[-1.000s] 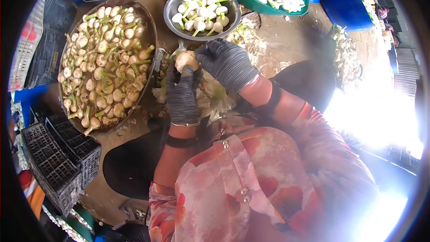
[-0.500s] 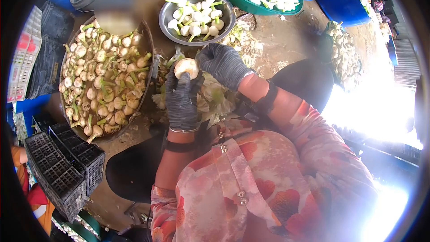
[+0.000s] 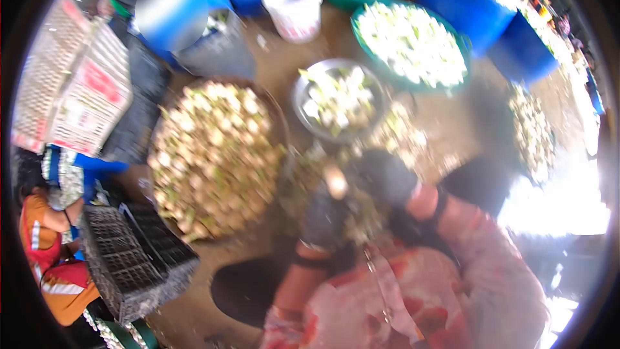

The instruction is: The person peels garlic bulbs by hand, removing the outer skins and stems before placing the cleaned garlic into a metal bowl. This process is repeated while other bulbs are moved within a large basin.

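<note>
My left hand, in a dark glove, is closed around a pale garlic bulb that shows above the thumb. Close by on its right, my gloved right hand has a rounded, closed outline; blur hides whatever its fingers hold. To the left stands a wide tub heaped with brownish bulbs that have green stems. Beyond my hands is a metal bowl of peeled white bulbs. Loose peelings lie on the floor beside the bowl and below my hands.
A green basin full of white bulbs and a white bucket stand farther back, near blue tubs. Black crates are at lower left, with a co-worker in orange beyond them. Strong glare covers the right side.
The head view has swung up and left, so hands, tub and bowl sit farther right and lower. The picture is now blurred. The bulb remains in my left hand, with my right hand beside it.
</note>
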The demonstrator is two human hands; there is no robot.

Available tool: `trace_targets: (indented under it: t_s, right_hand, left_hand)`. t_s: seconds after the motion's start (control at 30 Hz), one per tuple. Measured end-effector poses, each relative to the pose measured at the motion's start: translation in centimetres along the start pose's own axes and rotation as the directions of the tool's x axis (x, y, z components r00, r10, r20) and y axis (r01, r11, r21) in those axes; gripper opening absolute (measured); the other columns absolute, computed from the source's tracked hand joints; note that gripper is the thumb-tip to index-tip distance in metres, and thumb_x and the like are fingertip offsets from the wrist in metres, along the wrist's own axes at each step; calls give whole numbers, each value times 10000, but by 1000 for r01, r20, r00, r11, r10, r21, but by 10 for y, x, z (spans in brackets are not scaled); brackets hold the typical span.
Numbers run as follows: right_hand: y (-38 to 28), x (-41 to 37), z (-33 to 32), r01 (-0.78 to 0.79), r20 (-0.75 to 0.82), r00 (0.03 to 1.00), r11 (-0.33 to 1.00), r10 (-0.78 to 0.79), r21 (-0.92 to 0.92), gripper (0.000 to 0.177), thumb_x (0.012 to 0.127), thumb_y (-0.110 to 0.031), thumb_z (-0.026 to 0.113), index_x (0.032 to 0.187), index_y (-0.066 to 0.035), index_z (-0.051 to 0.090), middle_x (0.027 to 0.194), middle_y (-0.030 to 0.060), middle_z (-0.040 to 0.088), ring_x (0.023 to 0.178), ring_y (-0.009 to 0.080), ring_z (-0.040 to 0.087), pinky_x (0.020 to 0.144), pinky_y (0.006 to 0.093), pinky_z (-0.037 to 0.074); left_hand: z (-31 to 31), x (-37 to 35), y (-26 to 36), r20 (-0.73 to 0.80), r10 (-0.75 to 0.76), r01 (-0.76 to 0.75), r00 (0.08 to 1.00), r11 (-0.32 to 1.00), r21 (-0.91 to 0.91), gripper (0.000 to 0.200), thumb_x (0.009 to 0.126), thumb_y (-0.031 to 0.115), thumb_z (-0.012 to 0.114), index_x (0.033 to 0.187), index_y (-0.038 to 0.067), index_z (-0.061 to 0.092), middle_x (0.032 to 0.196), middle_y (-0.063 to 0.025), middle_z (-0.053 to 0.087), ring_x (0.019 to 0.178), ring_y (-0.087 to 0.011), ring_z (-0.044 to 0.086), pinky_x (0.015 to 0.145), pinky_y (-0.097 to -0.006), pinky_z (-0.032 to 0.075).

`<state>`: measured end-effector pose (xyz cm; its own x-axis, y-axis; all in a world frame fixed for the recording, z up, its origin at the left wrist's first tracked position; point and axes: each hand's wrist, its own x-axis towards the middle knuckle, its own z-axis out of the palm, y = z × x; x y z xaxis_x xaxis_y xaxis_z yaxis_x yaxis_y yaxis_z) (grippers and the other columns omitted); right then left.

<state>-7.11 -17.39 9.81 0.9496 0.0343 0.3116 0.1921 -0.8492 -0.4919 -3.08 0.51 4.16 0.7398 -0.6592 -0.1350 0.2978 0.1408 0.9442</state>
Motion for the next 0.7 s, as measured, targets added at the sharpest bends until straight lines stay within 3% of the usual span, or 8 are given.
trace_targets:
  t_s: [0.03, 0.1, 0.2, 0.37, 0.47, 0.53, 0.63, 0.7]
  right_hand:
    - [-3, 3, 1, 6, -15, 1000, 999, -7, -46, 138, 863, -241, 668, 939, -157, 746, 713, 89, 625, 706, 291, 612, 685, 422, 498]
    - [-5, 1, -1, 30, 5, 1000, 997, -30, -77, 113, 853, -219, 654, 888, -144, 731, 734, 90, 637, 739, 287, 625, 712, 420, 506]
    - [-4, -5, 7, -56, -18, 998, 998, 56, 36, 110, 845, -201, 640, 866, -119, 711, 763, 98, 647, 774, 300, 634, 742, 417, 512]
    - [21, -19, 28, -336, 219, 939, 842, 265, 422, 116, 821, -189, 651, 863, -83, 666, 811, 137, 653, 800, 348, 637, 748, 431, 513]
    - [3, -17, 9, -299, 115, 953, 928, 280, 224, 177, 813, -235, 660, 862, -67, 640, 808, 162, 648, 778, 371, 636, 721, 450, 510]
    - [-3, -10, 1, -76, 51, 996, 997, 74, 21, 208, 825, -266, 651, 885, -67, 649, 793, 166, 648, 787, 374, 638, 715, 447, 513]
    - [15, -15, 29, -298, 221, 931, 954, 290, 2, 179, 819, -250, 646, 866, -78, 652, 746, 157, 633, 753, 369, 634, 704, 450, 514]
    - [24, -14, 32, -130, 250, 961, 991, 122, 18, 181, 868, -246, 601, 866, -75, 657, 868, 174, 660, 837, 329, 645, 728, 436, 513]
  left_hand:
    - [-7, 0, -5, 11, -12, 11, 1000, 991, 137, 304, 944, 99, 579, 1245, 76, 536, 970, -32, 632, 849, -119, 601, 698, -273, 520]
    - [0, 5, -12, 74, -136, 153, 988, 782, -605, 434, 998, 359, 532, 1320, 75, 472, 1053, -63, 605, 994, -169, 603, 812, -346, 554]
    - [-2, 2, -11, 47, -152, 156, 987, 869, -470, 517, 963, 376, 585, 1355, 63, 461, 1199, -75, 572, 1036, -180, 599, 850, -345, 546]
    - [-4, -7, 11, 120, -81, 91, 990, 993, -79, 636, 929, 360, 637, 1437, 50, 412, 1246, -60, 552, 1067, -156, 571, 839, -300, 531]
    - [-7, -2, 10, 186, -126, 143, 974, 986, -81, 655, 917, 330, 663, 1453, 55, 406, 1199, -39, 571, 1012, -129, 572, 847, -268, 501]
    - [-5, -4, 5, 48, -189, 185, 981, 979, 84, 664, 907, 299, 686, 1450, 46, 400, 1167, -67, 591, 994, -169, 592, 896, -307, 490]
    - [-4, -4, 3, 117, 95, -143, 989, 837, 529, 675, 899, 280, 704, 1435, 10, 396, 1178, -126, 603, 1025, -230, 609, 913, -353, 494]
    - [0, -5, 9, 187, 297, -344, 936, 670, 658, 762, 873, 273, 726, 1450, -43, 341, 1360, -218, 508, 1250, -304, 522, 1053, -386, 411]
